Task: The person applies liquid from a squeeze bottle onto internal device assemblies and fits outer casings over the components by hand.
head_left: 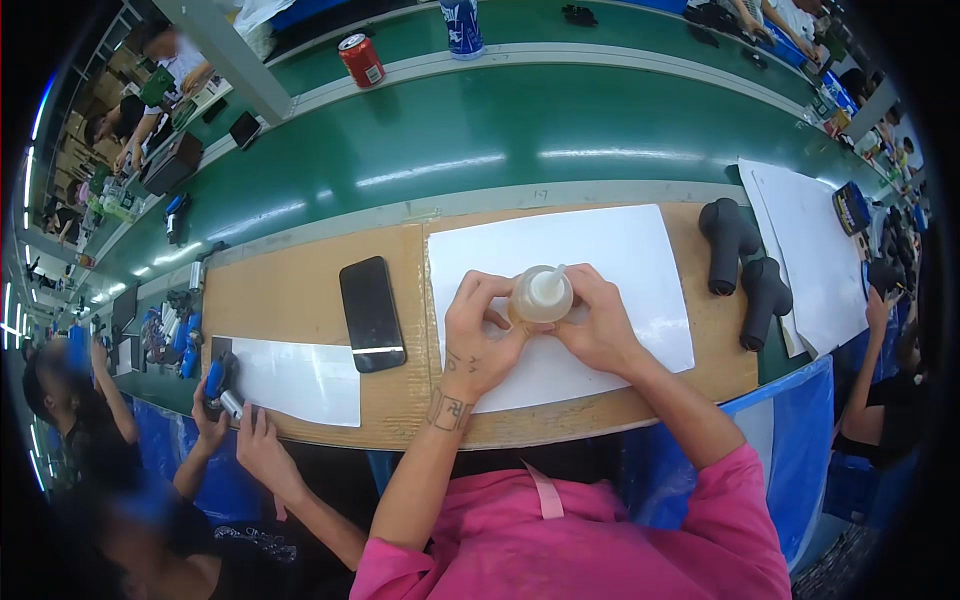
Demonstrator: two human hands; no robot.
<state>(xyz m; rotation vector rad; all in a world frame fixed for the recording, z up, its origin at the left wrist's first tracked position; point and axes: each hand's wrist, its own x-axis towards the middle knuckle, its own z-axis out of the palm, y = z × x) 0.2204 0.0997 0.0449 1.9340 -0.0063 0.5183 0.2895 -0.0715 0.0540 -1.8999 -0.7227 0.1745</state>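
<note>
Both of my hands are wrapped round a small translucent bottle with a white nozzle cap, held above a white paper sheet. My left hand grips its left side, and my right hand grips its right side. The fingertips meet near the front of the bottle, and its lower part is hidden. A black phone lies on the cardboard left of my hands. Two dark grey massage-gun-shaped devices rest to the right of the sheet.
At the left, a co-worker's hands hold a blue and silver device beside a smaller white sheet. More papers lie at the right. A red can and a blue can stand on the far ledge.
</note>
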